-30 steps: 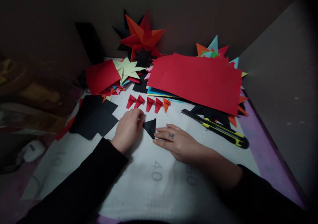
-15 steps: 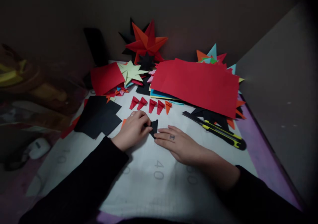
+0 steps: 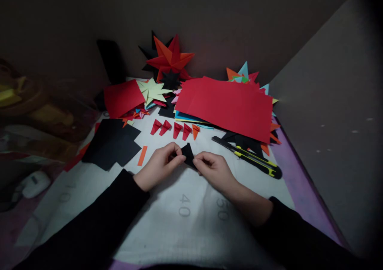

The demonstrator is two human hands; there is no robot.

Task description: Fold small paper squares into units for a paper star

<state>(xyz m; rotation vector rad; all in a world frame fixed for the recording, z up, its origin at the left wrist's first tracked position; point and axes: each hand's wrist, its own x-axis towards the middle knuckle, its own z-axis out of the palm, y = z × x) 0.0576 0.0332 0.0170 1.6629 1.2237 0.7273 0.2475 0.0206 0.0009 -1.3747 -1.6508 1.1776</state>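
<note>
Between my hands is a small folded piece of black paper (image 3: 188, 155). My left hand (image 3: 163, 160) pinches its left side between thumb and fingers. On its lower right edge, my right hand (image 3: 214, 168) grips it the same way. Just beyond lie several small folded red paper pieces (image 3: 177, 130) in a row, with a folded orange piece (image 3: 196, 131) at the right end. An orange paper strip (image 3: 142, 155) lies to the left of my left hand. Black paper sheets (image 3: 109, 142) are spread farther left.
A yellow-and-black utility knife (image 3: 251, 159) with its blade out lies right of my hands. Red paper sheets (image 3: 227, 106) are stacked behind. Folded paper stars (image 3: 172, 56) stand by the wall, near a dark phone-like slab (image 3: 111, 60). A white case (image 3: 36, 184) sits at far left.
My right hand has gone from lying flat beside the black paper to pinching its edge. The paper now shows more of its surface, and the orange strip has come into fuller view.
</note>
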